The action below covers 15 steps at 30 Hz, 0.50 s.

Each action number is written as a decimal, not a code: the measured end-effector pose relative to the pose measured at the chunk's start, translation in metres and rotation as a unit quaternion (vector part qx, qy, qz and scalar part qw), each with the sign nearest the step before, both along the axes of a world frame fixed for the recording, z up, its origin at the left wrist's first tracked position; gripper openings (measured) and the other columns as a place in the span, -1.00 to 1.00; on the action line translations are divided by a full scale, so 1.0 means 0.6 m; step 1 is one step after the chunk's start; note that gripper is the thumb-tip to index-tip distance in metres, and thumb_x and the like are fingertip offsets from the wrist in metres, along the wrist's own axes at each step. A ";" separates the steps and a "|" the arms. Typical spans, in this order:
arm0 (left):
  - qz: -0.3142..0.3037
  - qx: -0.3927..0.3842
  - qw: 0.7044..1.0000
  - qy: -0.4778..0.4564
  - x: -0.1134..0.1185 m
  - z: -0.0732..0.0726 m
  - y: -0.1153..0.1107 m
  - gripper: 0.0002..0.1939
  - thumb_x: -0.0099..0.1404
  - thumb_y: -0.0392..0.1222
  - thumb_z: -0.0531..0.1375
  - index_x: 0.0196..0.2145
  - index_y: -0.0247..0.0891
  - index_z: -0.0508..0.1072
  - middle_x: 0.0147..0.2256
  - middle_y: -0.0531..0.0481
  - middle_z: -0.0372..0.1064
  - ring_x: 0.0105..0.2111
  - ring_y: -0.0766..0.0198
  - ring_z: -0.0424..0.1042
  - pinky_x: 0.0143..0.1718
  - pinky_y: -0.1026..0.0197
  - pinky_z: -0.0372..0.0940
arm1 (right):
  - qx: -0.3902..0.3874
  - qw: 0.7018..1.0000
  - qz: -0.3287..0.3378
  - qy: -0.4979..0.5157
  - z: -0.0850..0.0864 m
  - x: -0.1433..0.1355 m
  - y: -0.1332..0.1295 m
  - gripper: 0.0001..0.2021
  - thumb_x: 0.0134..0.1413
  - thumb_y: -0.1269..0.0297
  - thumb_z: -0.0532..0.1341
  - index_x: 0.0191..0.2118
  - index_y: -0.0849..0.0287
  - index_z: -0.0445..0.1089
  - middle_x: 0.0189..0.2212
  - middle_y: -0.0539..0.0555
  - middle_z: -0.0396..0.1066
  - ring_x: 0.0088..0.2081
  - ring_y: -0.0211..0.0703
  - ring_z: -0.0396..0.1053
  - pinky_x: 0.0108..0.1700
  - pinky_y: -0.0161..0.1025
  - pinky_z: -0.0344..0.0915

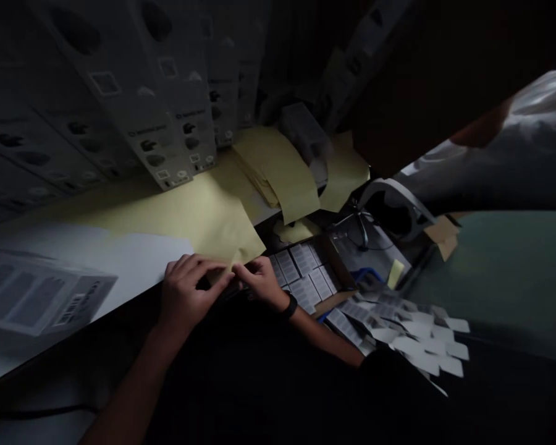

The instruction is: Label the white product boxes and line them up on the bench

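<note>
Both hands meet at the near edge of a yellow sheet of paper (213, 213) that lies partly on the white table. My left hand (189, 290) is closed with its thumb and fingers on the sheet's edge. Beside it, my right hand (262, 281), with a black band at the wrist, pinches the same edge, where the paper is creased upward. Some fingertips are hidden behind the paper and the other fingers. Just right of my right hand, an open carton (327, 303) holds several small labelled boxes (306, 290).
Tall printed boxes (167, 123) stand along the back. More yellow sheets (278, 167) lie beyond my hands. A box with a barcode (46, 290) sits at left on the white table (139, 262). Flat white-flapped cartons (417, 334) pile at right. Another person's sleeve (542, 111) shows upper right.
</note>
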<state>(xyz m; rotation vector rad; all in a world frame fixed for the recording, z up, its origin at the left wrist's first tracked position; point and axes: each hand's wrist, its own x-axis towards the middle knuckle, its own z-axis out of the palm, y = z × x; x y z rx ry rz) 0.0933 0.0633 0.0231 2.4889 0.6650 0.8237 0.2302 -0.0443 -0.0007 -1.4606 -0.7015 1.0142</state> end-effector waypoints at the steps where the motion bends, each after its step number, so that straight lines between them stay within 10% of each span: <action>1: 0.002 -0.012 1.000 0.002 0.003 0.001 -0.001 -0.84 0.25 -0.02 0.34 -0.32 -0.14 0.52 -0.34 0.08 0.48 -0.30 0.25 0.43 -0.23 0.17 0.18 | 0.004 1.000 0.011 -0.004 0.000 0.001 0.000 -0.44 0.12 -0.14 0.19 -0.67 0.22 0.32 -0.74 -0.02 0.24 -0.66 -0.38 0.13 -0.56 -0.38 0.04; 15: 0.028 -0.027 0.998 0.044 0.004 0.034 -0.025 -0.86 0.34 -0.13 0.24 -0.32 -0.17 0.57 -0.35 0.08 0.55 -0.34 0.33 0.50 -0.31 0.31 0.29 | 0.037 0.986 0.046 0.153 0.014 0.004 0.005 -0.62 0.14 0.04 0.24 -0.51 0.25 0.47 -0.61 0.01 0.40 -0.59 -0.37 0.25 -0.50 -0.38 0.13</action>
